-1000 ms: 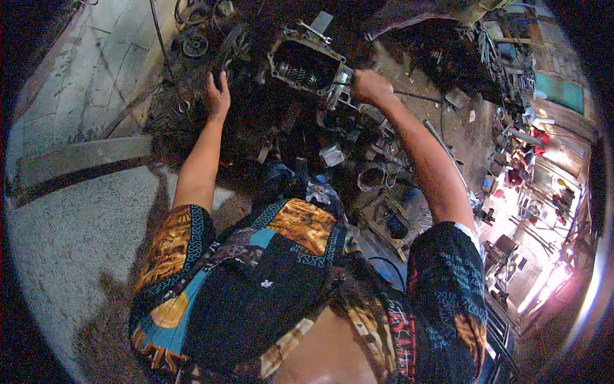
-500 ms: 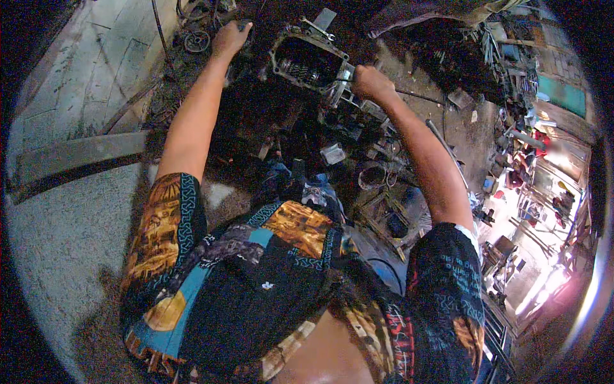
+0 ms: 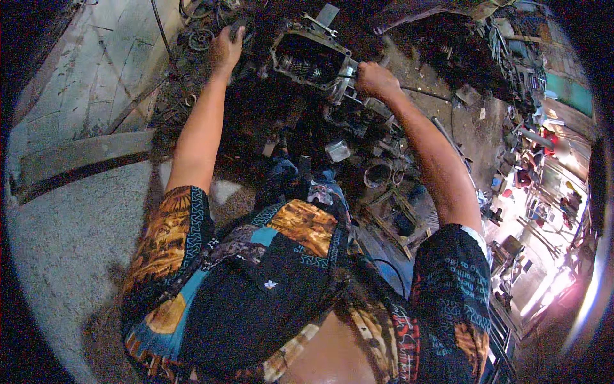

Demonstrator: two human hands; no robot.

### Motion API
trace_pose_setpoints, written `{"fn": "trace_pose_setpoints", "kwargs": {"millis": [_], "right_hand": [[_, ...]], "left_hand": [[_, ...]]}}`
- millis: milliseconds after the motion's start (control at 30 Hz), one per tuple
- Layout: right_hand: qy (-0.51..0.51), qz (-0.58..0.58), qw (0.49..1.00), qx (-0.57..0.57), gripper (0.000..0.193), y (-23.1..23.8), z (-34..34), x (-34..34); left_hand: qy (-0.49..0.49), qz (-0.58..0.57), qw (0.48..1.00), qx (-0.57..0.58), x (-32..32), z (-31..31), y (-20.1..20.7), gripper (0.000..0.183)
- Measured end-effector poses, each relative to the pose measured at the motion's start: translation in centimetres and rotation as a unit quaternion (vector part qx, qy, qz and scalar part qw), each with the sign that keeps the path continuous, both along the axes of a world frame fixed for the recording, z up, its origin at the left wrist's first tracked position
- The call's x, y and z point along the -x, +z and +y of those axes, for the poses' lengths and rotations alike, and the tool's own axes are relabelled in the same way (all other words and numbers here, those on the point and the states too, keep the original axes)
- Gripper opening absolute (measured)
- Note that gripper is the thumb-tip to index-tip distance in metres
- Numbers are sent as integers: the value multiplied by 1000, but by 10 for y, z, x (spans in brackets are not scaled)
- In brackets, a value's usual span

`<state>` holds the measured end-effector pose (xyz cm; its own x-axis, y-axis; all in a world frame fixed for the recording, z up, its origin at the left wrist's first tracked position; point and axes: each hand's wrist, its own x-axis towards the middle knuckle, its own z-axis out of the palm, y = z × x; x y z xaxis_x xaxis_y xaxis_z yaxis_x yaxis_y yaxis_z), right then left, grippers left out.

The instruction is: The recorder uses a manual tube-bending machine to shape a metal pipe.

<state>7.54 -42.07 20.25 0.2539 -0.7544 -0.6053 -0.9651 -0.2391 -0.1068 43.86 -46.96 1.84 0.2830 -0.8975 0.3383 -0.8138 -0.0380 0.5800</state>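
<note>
An open metal gearbox housing [image 3: 277, 56] stands at the far middle, with toothed gears [image 3: 312, 69] inside it. At its right edge, my right hand [image 3: 377, 81] is closed around a dark rod [image 3: 425, 93] that seems to run through the fist toward the housing. My left hand [image 3: 226, 52] is farther left, curled with the thumb up around something dark that I cannot make out. An open-ended wrench [image 3: 320, 24] lies across a flat metal strip [image 3: 327, 14] at the housing's far edge.
A small spoked wheel [image 3: 200, 40] lies left of my left hand. Nearer me are a pale box-like piece [image 3: 338, 151], a metal ring [image 3: 377, 173] and a wooden frame [image 3: 398, 221]. Scrap [image 3: 499, 45] lines the far right. A curved grey ledge [image 3: 83, 157] is at left.
My left hand has shifted slightly toward me and to the left. My right hand keeps its place at the housing's edge. The whole view has tilted a little.
</note>
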Motion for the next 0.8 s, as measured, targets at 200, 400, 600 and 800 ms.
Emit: {"fn": "trace_pose_setpoints", "kwargs": {"millis": [200,400,600,800], "right_hand": [[-21,5,1000,1,35,11,3,-4],[-44,-23,999,-21,36,14,0,-3],[-42,-40,998,-7,31,2,-7,0],[-2,-35,999,1,32,-13,-13,5]], "left_hand": [[10,-13,1000,22,3,0,3,52],[16,-34,999,-36,8,3,15,53],[-9,-30,999,-29,10,-8,17,54],[-21,-67,990,-120,8,-34,3,57]]}}
